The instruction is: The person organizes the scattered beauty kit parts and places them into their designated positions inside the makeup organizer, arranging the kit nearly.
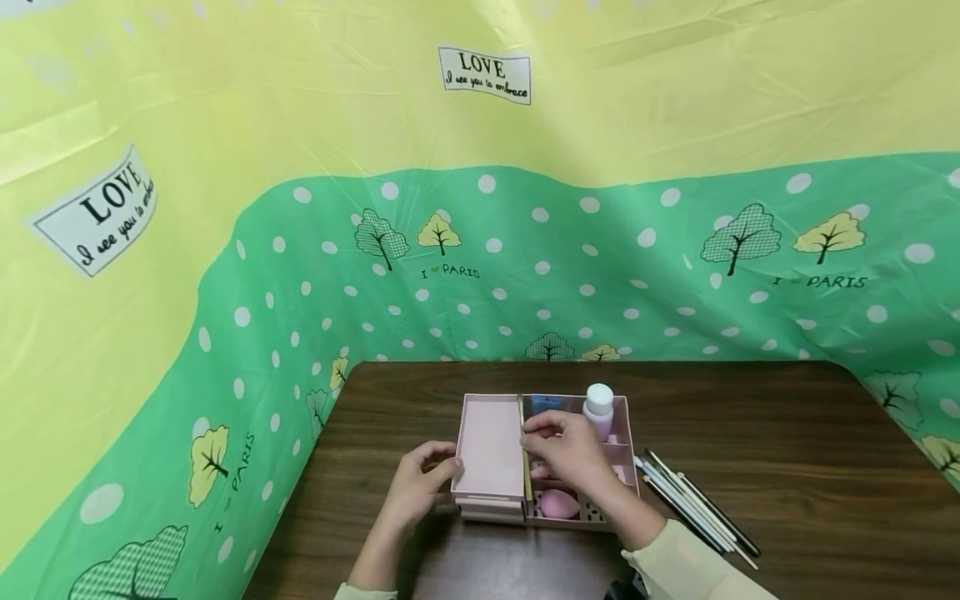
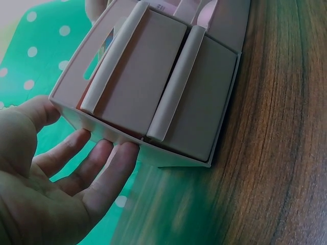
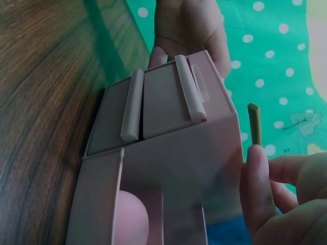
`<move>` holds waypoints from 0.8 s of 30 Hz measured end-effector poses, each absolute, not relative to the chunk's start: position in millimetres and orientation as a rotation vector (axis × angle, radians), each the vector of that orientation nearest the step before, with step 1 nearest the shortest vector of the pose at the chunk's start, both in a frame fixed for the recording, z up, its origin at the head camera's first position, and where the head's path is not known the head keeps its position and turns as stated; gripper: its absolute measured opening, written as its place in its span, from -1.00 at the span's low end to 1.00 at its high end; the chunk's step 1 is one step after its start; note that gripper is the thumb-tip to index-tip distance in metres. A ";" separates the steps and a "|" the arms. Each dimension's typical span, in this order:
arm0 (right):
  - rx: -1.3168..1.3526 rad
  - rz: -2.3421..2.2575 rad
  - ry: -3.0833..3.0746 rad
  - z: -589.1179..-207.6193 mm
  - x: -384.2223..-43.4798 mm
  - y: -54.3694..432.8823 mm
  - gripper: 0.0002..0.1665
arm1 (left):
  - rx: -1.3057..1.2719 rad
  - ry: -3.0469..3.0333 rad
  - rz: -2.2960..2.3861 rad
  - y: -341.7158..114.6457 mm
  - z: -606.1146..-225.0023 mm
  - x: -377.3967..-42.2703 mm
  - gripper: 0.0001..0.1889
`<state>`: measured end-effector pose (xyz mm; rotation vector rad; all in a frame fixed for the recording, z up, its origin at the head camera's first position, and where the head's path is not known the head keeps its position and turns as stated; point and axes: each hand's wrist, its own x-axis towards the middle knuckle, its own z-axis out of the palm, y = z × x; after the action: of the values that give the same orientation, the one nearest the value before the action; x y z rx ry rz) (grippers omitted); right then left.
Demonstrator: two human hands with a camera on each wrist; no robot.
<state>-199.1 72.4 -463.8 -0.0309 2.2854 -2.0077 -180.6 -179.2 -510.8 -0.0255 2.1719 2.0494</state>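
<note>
A pink desk organizer (image 1: 491,450) stands on the table, with two small drawers (image 2: 138,76) at its front left and open compartments on its right. My left hand (image 1: 418,482) rests its thumb and fingertips against the organizer's left side, close to the front corner. Above the right compartments, my right hand (image 1: 573,454) pinches a thin gold stick (image 3: 255,125) between thumb and fingers. Seen from the head, the stick lies along the side of the drawer section. A pink makeup sponge (image 1: 558,503) sits in the front compartment, and a white-capped bottle (image 1: 598,410) stands at the back right.
Right of the organizer lies a loose bundle of slim sticks (image 1: 697,504), white, black and pale. The brown wooden table (image 1: 810,433) meets a green and yellow patterned cloth (image 1: 637,250) behind and at the sides. A dark object (image 1: 626,587) shows at the bottom edge.
</note>
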 end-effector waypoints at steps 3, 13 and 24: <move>-0.014 -2.018 2.317 -465.1 -199.7 68.5 -0.82 | -0.024 2.181 2.042 -178.9 -510.3 -180.4 -0.57; 0.003 -1.975 2.477 -472.4 -203.7 61.4 -0.94 | -0.022 2.183 2.030 -177.9 -514.2 -181.8 -0.57; 0.036 -1.943 2.492 -470.4 -203.9 58.3 -0.93 | -0.042 2.179 2.036 -178.2 -513.1 -182.2 -0.57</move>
<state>-203.9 58.3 -470.4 0.0363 2.4918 -1.9430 -182.2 -178.2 -513.1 -0.0425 2.1789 2.0360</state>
